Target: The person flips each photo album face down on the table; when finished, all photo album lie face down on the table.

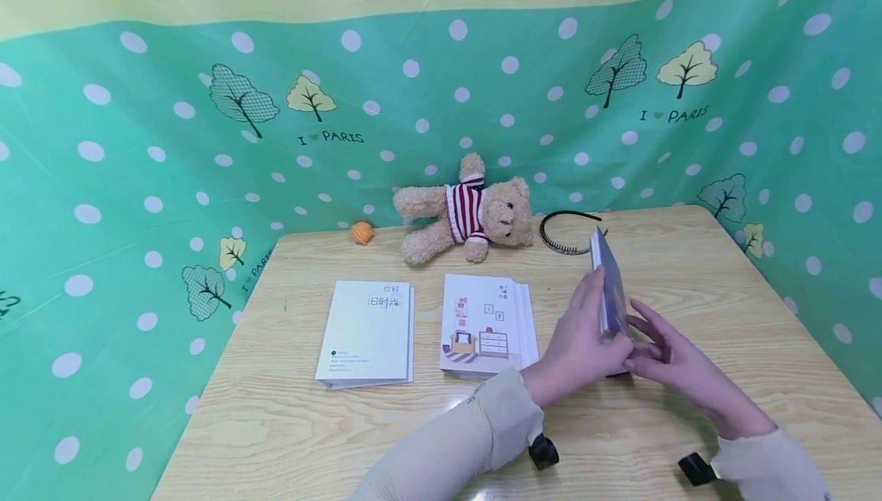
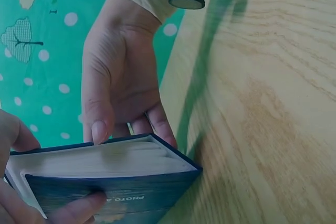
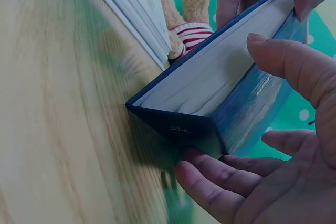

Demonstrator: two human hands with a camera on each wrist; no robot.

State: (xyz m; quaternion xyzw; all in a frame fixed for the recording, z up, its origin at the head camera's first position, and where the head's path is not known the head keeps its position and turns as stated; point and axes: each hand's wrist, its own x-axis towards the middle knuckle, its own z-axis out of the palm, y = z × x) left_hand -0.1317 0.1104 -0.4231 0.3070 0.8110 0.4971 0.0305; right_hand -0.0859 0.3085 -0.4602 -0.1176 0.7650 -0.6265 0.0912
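A dark blue photo album (image 1: pixel 612 294) is held up on edge, tilted, over the right side of the wooden table. My left hand (image 1: pixel 577 336) grips one end of it, thumb and fingers on opposite covers. At the spine side is my right hand (image 1: pixel 678 359); in the right wrist view its thumb (image 3: pixel 286 61) lies at a cover edge and its fingers (image 3: pixel 220 177) reach under the spine. White page edges (image 2: pixel 105 161) show between the covers, and "PHOTO" is printed on one cover in the left wrist view.
A white book (image 1: pixel 365 332) lies at the left, and white books with a room drawing (image 1: pixel 480 325) are stacked mid-table. Farther back are an orange ball (image 1: pixel 361 232), a teddy bear (image 1: pixel 466 206) on its side and a black headband (image 1: pixel 566 248). A green dotted curtain (image 1: pixel 413 103) surrounds the table (image 1: pixel 276 440).
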